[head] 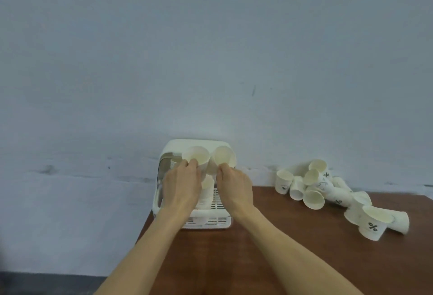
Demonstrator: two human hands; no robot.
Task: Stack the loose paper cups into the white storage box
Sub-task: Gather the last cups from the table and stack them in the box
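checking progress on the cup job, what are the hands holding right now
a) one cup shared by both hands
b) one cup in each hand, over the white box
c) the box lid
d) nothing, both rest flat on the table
b: the left hand grips one cup and the right hand another cup, both above the white storage box.

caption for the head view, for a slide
Both hands, left hand and right hand, each hold a paper cup over the white storage box.

White storage box [220, 221] holds stacked cups [206, 191]; loose paper cups [328, 191] lie heaped to its right.
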